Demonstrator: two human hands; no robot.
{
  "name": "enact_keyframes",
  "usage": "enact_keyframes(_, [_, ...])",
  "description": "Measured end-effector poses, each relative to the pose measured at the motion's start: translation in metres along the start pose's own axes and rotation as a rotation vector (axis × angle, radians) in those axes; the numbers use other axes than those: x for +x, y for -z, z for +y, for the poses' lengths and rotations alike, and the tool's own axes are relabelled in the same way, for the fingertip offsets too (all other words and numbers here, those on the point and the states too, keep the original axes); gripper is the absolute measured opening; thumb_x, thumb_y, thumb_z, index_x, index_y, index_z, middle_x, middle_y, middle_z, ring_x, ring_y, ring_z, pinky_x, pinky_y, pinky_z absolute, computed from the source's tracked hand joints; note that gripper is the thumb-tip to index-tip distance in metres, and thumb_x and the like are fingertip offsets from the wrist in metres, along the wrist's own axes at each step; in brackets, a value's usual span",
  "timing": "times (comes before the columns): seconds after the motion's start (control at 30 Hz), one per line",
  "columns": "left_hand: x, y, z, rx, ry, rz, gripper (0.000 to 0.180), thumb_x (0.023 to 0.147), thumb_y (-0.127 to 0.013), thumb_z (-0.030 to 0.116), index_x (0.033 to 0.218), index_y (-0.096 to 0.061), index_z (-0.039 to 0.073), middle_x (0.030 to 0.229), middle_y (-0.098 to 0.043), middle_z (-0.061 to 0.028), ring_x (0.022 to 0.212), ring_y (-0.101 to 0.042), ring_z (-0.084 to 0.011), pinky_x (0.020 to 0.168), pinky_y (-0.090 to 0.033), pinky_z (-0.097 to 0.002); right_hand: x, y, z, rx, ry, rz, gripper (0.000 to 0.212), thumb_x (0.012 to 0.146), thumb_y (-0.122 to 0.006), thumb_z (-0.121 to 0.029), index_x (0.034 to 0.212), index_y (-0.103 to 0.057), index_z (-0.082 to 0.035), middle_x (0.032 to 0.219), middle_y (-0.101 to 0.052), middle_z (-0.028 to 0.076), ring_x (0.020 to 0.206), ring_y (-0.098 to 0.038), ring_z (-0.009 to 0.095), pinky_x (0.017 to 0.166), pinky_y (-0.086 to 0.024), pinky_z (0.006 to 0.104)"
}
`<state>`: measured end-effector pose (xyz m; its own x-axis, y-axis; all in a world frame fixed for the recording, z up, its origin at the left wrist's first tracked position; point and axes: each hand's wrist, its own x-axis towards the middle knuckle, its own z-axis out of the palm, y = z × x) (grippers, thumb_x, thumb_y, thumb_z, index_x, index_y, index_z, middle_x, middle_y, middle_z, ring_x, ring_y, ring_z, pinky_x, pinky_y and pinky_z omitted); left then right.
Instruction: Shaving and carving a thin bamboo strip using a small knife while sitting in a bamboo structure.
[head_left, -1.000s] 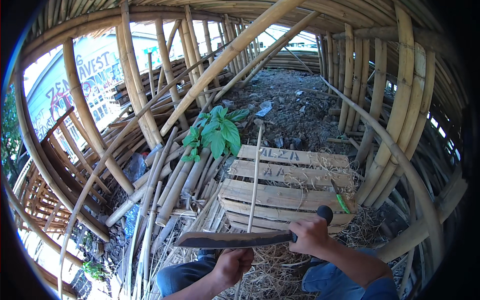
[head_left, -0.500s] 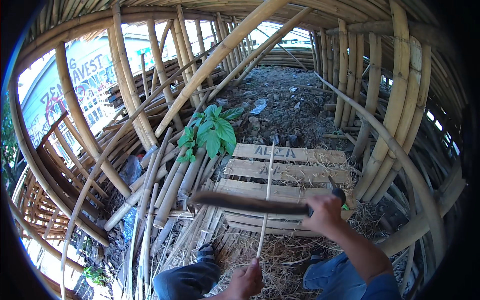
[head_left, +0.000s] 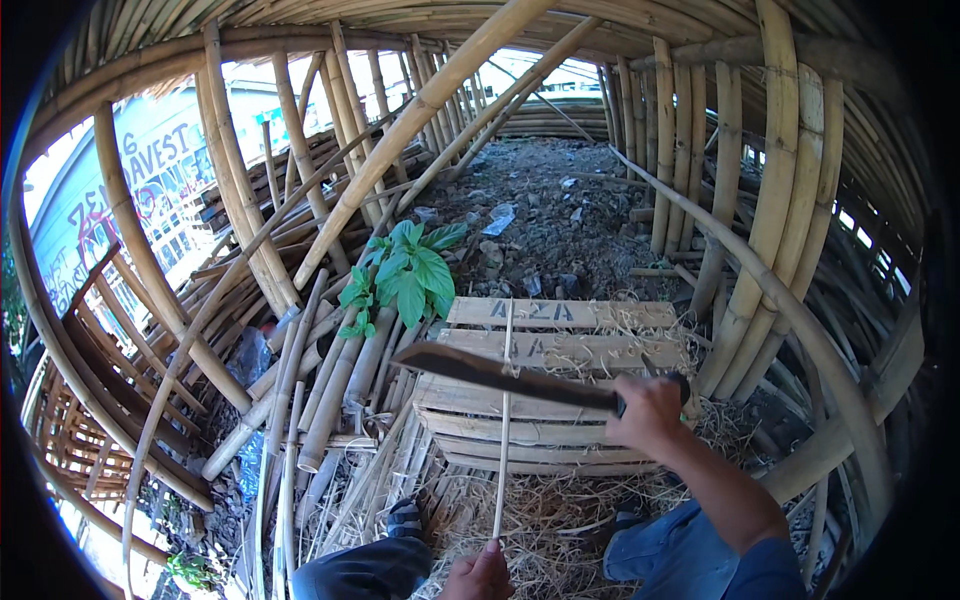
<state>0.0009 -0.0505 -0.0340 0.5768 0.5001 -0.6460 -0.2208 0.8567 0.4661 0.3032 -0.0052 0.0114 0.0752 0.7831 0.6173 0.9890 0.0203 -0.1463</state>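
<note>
My left hand (head_left: 478, 575), low in the view, is closed round the near end of a thin pale bamboo strip (head_left: 504, 440). The strip runs away from me, its far part above a slatted wooden crate (head_left: 590, 350). My right hand (head_left: 648, 412) grips the black handle of a machete (head_left: 560, 391). Its long dark blade points left and crosses over the strip, tip a little raised. A small pale bit shows where blade and strip meet; whether the edge bites into the strip I cannot tell. Fine shavings (head_left: 640, 315) lie on the crate.
Curly shavings (head_left: 560, 510) cover the ground between my feet. Bamboo poles (head_left: 345, 385) and a leafy green plant (head_left: 410, 275) are left of the crate. Upright bamboo posts (head_left: 785, 220) and a slanting pole (head_left: 750, 265) stand right. Behind lies rubble-strewn soil (head_left: 560, 220).
The machete blade, blurred and nearly level before, is now sharper with its tip tilted farther up. My left hand and the strip have shifted slightly left and nearer. The whole view has also shifted.
</note>
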Motion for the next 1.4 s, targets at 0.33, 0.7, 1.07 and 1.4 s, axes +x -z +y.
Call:
enact_keyframes(0.33, [-0.010,-0.017,0.006,0.146,-0.161,0.070,0.038,0.094,-0.039,0.036,0.062,-0.037,0.018,0.048,-0.030,0.0026,0.035,-0.029,-0.0133,0.033,-0.022,-0.0283,0.018,-0.006,0.004,-0.091,-0.089,-0.075,0.017,0.055,-0.066,-0.019,0.067,-0.057,-0.010,0.060,-0.059,0.009,0.051,-0.059,0.026,0.050,-0.046,0.0374])
enact_keyframes(0.7, [-0.016,-0.024,0.011,-0.050,-0.018,0.130,0.042,0.093,-0.040,0.042,0.059,-0.039,0.017,0.046,-0.029,0.0005,0.034,-0.027,-0.0139,0.033,-0.021,-0.0295,0.028,-0.020,0.014,-0.095,-0.159,-0.057,0.024,0.057,-0.068,-0.024,0.074,-0.059,-0.009,0.059,-0.060,0.012,0.055,-0.061,0.028,0.049,-0.047,0.0393])
enact_keyframes(1.07, [-0.016,-0.022,0.002,0.126,-0.102,0.056,0.044,0.093,-0.040,0.044,0.059,-0.035,0.017,0.047,-0.027,0.0002,0.036,-0.026,-0.0144,0.036,-0.020,-0.0299,0.022,-0.012,0.004,-0.023,-0.124,-0.040,0.017,0.055,-0.065,-0.015,0.070,-0.060,-0.008,0.058,-0.059,0.011,0.056,-0.061,0.030,0.054,-0.048,0.0419])
enact_keyframes(1.4, [-0.023,-0.033,0.015,0.108,-0.010,0.126,0.040,0.095,-0.038,0.033,0.059,-0.038,0.016,0.047,-0.030,0.0013,0.035,-0.026,-0.0130,0.033,-0.021,-0.0294,0.014,-0.014,-0.004,0.032,0.148,-0.063,0.015,0.057,-0.064,-0.019,0.067,-0.060,-0.007,0.058,-0.060,0.010,0.054,-0.060,0.030,0.055,-0.048,0.0404])
